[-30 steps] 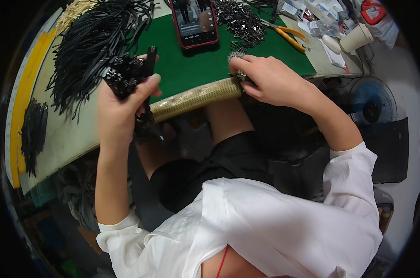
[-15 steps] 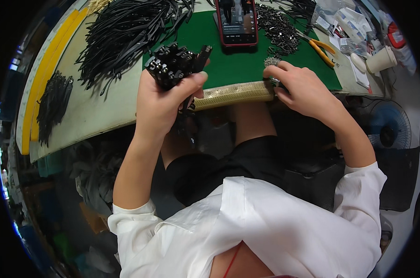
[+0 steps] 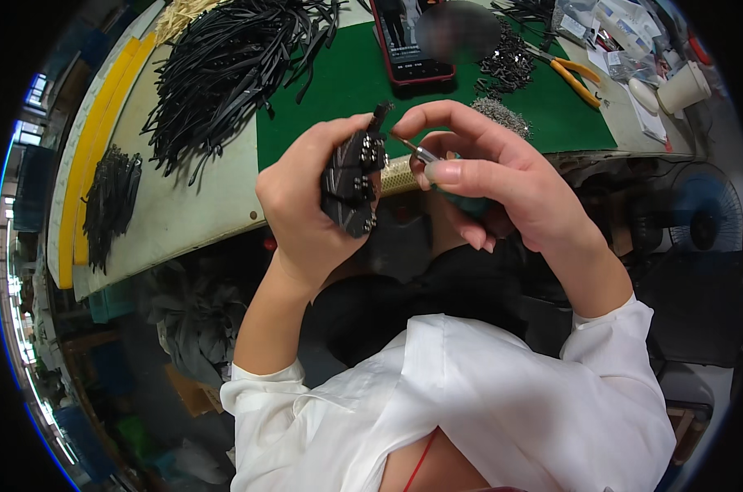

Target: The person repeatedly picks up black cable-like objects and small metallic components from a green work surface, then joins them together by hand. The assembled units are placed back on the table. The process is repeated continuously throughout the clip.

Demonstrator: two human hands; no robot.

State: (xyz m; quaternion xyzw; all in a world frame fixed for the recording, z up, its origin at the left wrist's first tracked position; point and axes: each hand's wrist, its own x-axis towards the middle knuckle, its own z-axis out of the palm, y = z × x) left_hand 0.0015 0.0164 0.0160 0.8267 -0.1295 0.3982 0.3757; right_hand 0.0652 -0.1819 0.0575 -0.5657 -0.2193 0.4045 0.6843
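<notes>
My left hand grips a stack of black flat parts studded with small metal rivets, held up in front of my chest. My right hand is closed around a thin metal tool with a green handle, its tip touching the top of the stack. Both hands are raised above the near edge of the bench, close together. A green mat covers the bench behind them.
A heap of black straps lies at the back left, and a smaller bundle sits at the far left. A phone, small metal parts, yellow-handled pliers and a paper cup lie to the right. A fan stands below the bench.
Both hands have come up off the bench edge and drawn together. My right hand left the pile of metal parts and now holds the tool's tip to the black stack.
</notes>
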